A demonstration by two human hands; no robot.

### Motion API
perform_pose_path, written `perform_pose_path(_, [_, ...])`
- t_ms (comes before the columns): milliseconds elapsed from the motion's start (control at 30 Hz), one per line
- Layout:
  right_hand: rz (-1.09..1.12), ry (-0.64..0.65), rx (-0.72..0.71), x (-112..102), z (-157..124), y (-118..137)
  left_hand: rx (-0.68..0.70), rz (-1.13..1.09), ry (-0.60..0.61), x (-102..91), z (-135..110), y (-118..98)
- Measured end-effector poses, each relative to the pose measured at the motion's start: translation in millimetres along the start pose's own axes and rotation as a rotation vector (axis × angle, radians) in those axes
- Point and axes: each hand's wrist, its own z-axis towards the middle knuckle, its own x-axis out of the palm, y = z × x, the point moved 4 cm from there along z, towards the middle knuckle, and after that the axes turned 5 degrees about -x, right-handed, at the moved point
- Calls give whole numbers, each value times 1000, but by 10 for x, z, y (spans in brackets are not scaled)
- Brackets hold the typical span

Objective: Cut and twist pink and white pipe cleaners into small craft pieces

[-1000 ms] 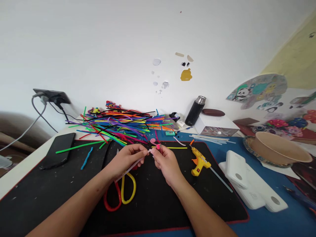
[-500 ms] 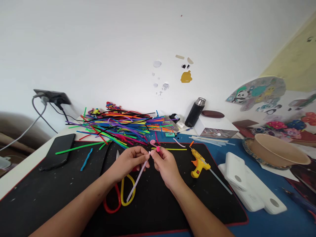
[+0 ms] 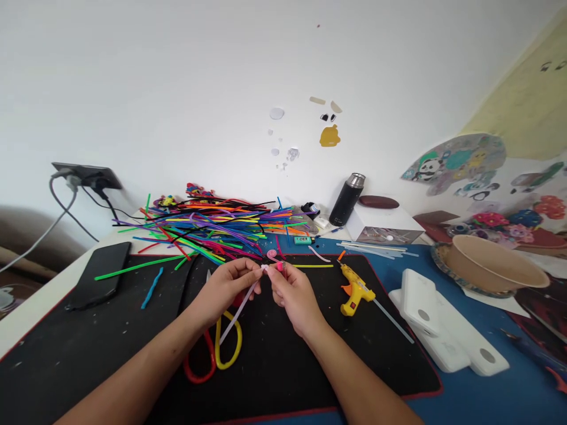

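Observation:
My left hand (image 3: 228,286) pinches the upper end of a pale lilac pipe cleaner (image 3: 237,313), whose free end hangs down toward me over the scissors. My right hand (image 3: 292,292) is closed in a pinch on a small bright pink piece (image 3: 280,267) at the top of that same pipe cleaner. The fingertips of the two hands nearly touch above the black mat (image 3: 110,348). Scissors (image 3: 217,354) with one red and one yellow handle lie on the mat under my left hand.
A big heap of coloured pipe cleaners (image 3: 208,227) lies behind my hands. A yellow glue gun (image 3: 354,292) sits to the right, a black phone (image 3: 100,274) to the left. White plastic pieces (image 3: 447,330), a brown bowl (image 3: 491,268) and a black flask (image 3: 348,200) stand further right.
The lilac pipe cleaner's free end has swung from pointing left and down to hanging more steeply toward me. Both hands stay together, shifted slightly left.

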Motion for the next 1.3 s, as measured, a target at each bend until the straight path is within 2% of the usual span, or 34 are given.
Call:
perform_pose_path(200, [-38,-30,-10,-16,6,-9,-12,2,8,20,-8,-24])
perform_pose_path(567, [18,-43,13,-19,-1,1,-11,-16,-7,10,-20,-48])
perform_pose_path(900, [28,-80,16,-39,-4,-9,52,-32,-16,-36,2,-9])
perform_pose_path(1300, [-14,-92,-13,-55,10,-11,23,-62,-35,-42,-3,-25])
